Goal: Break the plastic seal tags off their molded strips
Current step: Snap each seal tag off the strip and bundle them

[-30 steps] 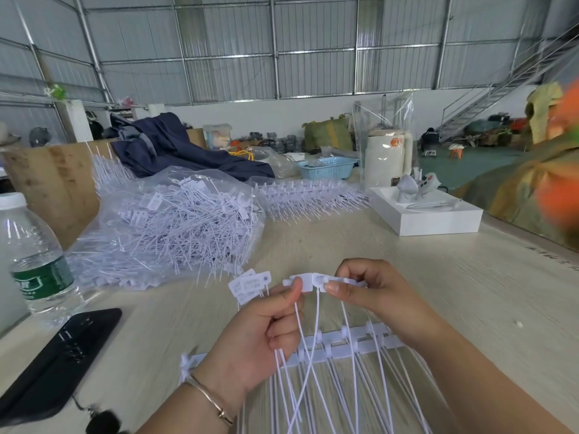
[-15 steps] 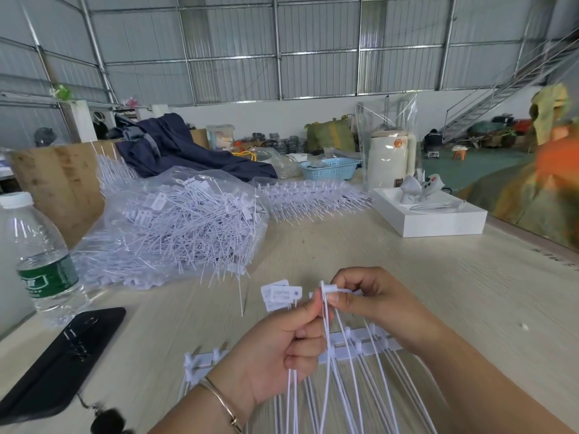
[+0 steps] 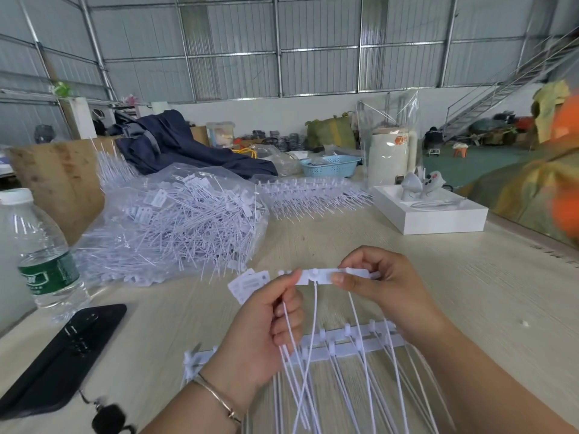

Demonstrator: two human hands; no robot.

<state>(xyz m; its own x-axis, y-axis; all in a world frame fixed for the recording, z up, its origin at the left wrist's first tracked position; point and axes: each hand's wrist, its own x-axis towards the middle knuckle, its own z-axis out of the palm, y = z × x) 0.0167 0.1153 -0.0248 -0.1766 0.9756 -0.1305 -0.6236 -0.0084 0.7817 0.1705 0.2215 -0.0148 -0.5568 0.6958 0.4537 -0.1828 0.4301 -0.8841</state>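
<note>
Now: tag heads pinched between both hands

I have the left hand [image 3: 266,333] pinching one end of the joined tag heads [image 3: 316,276] and gripping loose tags [image 3: 249,283]; the right hand [image 3: 380,283] pinches the other end. Their long axis runs left to right between my thumbs, tails hanging toward the molded strip [image 3: 354,341] on the table [image 3: 470,292] below. The right fingers hide the break point, and motion blurs the tails.

Water bottle [image 3: 44,255] beside black phone [image 3: 59,355]
</note>
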